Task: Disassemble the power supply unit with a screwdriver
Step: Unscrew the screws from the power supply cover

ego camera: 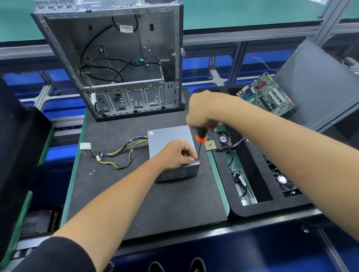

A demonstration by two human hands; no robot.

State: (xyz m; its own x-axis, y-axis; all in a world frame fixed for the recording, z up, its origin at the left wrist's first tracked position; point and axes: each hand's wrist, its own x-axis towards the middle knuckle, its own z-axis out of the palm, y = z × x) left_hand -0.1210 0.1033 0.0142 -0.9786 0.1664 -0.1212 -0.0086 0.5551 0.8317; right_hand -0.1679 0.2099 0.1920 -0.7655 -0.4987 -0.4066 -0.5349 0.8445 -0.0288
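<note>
A grey metal power supply unit (169, 138) lies on the dark mat (168, 204), its yellow and black cable bundle (116, 152) trailing left to a white connector. My right hand (200, 111) grips the black and orange handle of a screwdriver (200, 137), which stands upright with its tip at the unit's near right top corner. My left hand (176, 154) rests on the unit's top, its fingertips pinching at the screwdriver's tip where a small screw seems to sit.
An empty open computer case (119, 65) stands behind the unit. A black foam tray (250, 181) at right holds fans, cables and a small chip (209, 146). A motherboard (267, 93) leans on a dark panel. Two loose screws (92, 172) lie on the mat's left.
</note>
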